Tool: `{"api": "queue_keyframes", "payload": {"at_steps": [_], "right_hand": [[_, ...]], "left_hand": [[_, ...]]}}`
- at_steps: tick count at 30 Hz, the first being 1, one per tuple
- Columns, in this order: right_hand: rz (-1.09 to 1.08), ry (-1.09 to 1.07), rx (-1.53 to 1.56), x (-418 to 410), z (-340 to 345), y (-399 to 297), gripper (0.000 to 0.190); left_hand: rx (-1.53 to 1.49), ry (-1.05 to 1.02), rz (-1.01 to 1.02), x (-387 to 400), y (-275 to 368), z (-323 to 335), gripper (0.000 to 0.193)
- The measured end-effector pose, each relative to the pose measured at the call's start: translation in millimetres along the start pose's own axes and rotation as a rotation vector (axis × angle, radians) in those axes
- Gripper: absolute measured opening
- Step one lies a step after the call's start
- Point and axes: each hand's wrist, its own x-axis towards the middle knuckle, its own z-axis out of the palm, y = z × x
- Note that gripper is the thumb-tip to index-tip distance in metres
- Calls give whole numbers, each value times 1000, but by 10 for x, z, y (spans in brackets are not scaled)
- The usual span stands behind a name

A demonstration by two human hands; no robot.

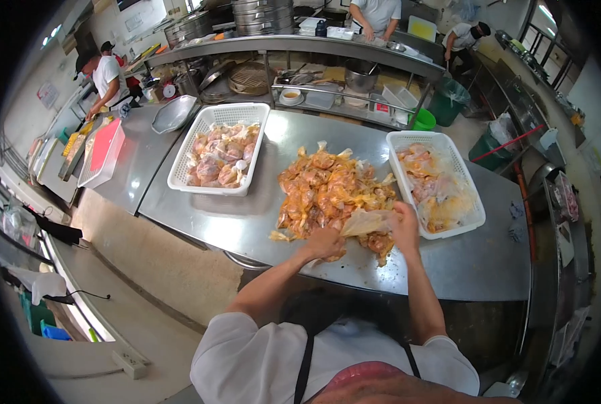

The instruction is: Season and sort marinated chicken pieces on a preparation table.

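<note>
A clear plastic bag [365,223] is stretched between my two hands above the steel table's front side. My right hand [405,224] grips one end of it, beside the right-hand basket. At the other end my left hand [326,243] is closed on the bag; its fingertips are partly hidden. Just beyond lies a large heap of bagged raw meat pieces [318,184] in orange-yellow marinade, apparently chicken. To the right a white plastic basket [477,204] holds more marinated meat and loose plastic. Another white perforated basket [175,166], on the left, contains several bagged pieces of paler meat.
Both baskets stand on the steel table [219,222]. At far left are a metal tray [173,115] and a white bin with a red board [106,146]. Behind runs a steel counter [305,44]. Co-workers stand left, at the back and back right. Green bins [447,103] flank the right aisle.
</note>
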Motion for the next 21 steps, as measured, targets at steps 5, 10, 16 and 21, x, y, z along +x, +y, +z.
{"api": "queue_keyframes", "payload": {"at_steps": [5,10,16,21], "right_hand": [[-730,-230,-408,-273,243,-613,39],[311,-871,335,-92,103,0,14],[427,-422,432,-187,441,-428,32],[-71,-508,-16,-721,797,-154,34]], "left_hand": [[23,-82,201,105,210,-258,34],[-55,-19,71,14,290,-317,42],[-835,278,37,158,127,310,49],[-1657,302,-236,142,166,122,37]]}}
